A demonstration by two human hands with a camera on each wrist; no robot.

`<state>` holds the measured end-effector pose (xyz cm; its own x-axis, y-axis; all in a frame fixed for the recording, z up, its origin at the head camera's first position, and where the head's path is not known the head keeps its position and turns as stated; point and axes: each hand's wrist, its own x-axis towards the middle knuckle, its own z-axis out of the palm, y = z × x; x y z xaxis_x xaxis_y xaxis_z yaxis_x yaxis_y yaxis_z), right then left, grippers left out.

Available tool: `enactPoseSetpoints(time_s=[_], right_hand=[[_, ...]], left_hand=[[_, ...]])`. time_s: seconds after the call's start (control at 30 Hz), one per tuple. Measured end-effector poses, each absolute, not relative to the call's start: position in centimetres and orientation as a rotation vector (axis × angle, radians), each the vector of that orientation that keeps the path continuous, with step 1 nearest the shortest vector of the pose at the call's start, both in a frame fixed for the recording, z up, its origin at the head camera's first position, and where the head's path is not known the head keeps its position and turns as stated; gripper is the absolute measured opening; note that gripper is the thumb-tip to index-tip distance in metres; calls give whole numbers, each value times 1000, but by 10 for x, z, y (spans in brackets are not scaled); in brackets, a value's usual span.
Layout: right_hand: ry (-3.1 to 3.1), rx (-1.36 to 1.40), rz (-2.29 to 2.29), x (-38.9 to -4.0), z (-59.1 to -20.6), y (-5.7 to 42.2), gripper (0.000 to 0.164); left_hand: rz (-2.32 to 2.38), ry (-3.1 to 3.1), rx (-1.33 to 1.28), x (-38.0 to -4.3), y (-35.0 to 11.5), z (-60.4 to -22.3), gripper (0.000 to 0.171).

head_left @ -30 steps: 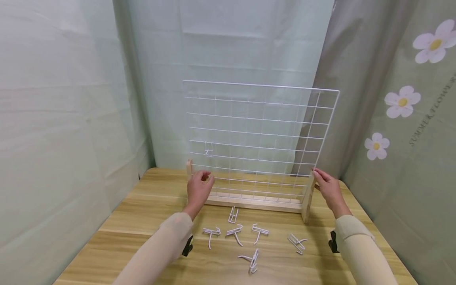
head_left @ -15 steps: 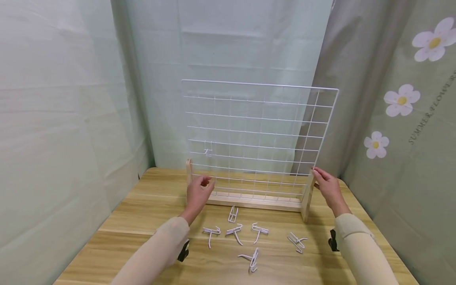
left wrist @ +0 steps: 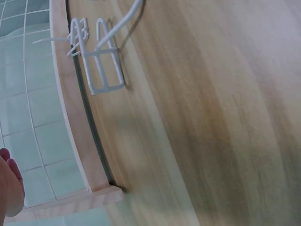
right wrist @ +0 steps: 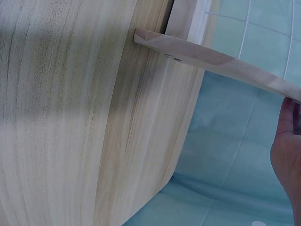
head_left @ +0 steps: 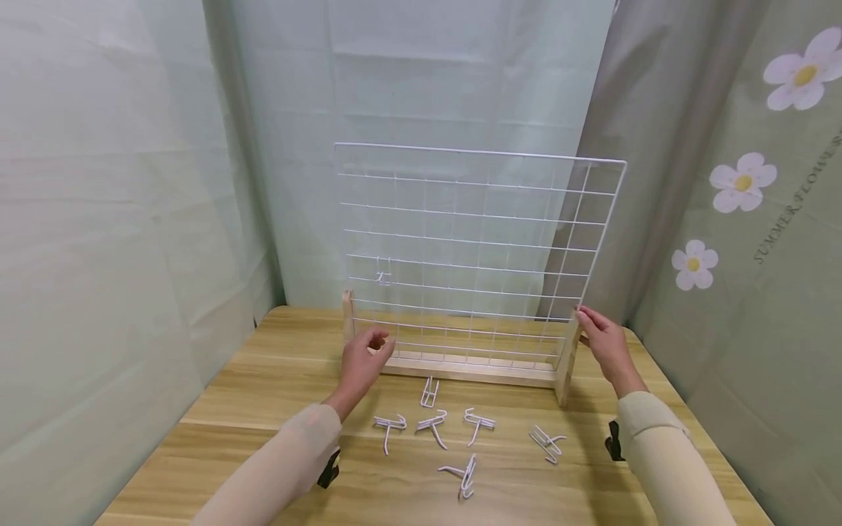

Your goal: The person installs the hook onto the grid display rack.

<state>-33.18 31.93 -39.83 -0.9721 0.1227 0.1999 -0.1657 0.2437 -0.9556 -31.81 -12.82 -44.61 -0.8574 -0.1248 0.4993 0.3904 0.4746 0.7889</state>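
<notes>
A white wire grid panel [head_left: 473, 151] stands upright in a wooden stand, slotted above its base bar [head_left: 460, 370]. My right hand [head_left: 607, 349] pinches the top of the stand's right side post [head_left: 566, 365]; the right wrist view also shows that hand [right wrist: 286, 153] at the post [right wrist: 211, 56]. My left hand [head_left: 362, 361] is in front of the grid's lower left, fingers loosely bent, thumb and index finger apart, holding nothing visible. One white wire hook [head_left: 384, 279] hangs on the grid's left part. Just in front of the base lies another wire hook [head_left: 430, 394].
Several more white wire hooks lie on the wooden table, including one at the left [head_left: 391, 424], one at the right [head_left: 546, 442] and one nearest me [head_left: 468, 478]. Pale curtains [head_left: 421, 88] surround the table; the right one bears printed flowers [head_left: 743, 183].
My left hand has drawn slightly back and down from the grid. My right hand keeps its pinch on the post. Hooks and stand stay put.
</notes>
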Motion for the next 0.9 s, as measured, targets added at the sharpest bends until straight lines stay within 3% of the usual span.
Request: enactPoseSetpoints(time_s=[0.9], right_hand=[[-2272,20,1792,-335,-399,318,65]], left_hand=[[-1475,-2373,-317,-299,-149,-465,17]])
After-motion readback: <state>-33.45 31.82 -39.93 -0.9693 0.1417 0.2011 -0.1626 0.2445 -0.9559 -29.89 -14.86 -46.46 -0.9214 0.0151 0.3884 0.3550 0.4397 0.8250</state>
